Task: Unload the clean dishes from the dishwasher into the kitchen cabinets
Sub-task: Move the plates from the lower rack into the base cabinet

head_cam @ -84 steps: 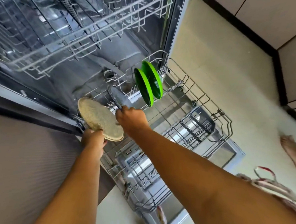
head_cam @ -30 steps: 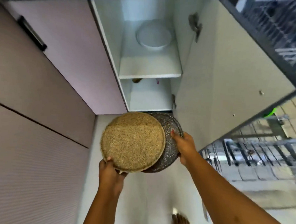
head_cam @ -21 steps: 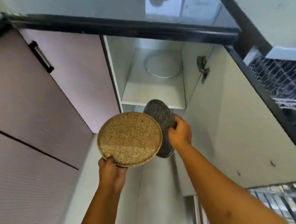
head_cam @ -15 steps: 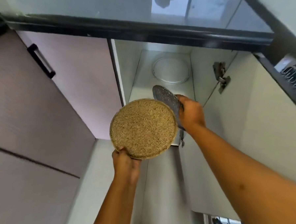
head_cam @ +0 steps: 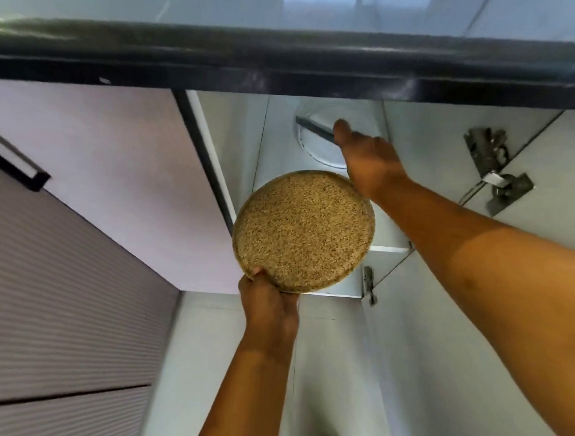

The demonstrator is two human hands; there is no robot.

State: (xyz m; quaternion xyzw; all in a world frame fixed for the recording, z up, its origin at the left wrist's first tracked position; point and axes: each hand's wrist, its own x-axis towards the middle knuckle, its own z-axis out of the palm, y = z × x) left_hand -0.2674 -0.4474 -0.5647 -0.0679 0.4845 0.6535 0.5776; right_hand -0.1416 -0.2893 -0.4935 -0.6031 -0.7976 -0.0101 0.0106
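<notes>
The tan speckled plate is below the white plate, nearer to the camera, and the left hand pinches its lower rim. It seems stiff, breakable and perhaps smooth, so a deeper hold on the rim would be safer. The dark plate is just over the white plate, and the right hand grips its right rim.

Front of shelf free — white plate occupies back.

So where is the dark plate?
In the head view the dark plate is up inside the open cabinet, edge-on in the right hand, over the white plate on the shelf, above the tan plate in the left hand.
</notes>
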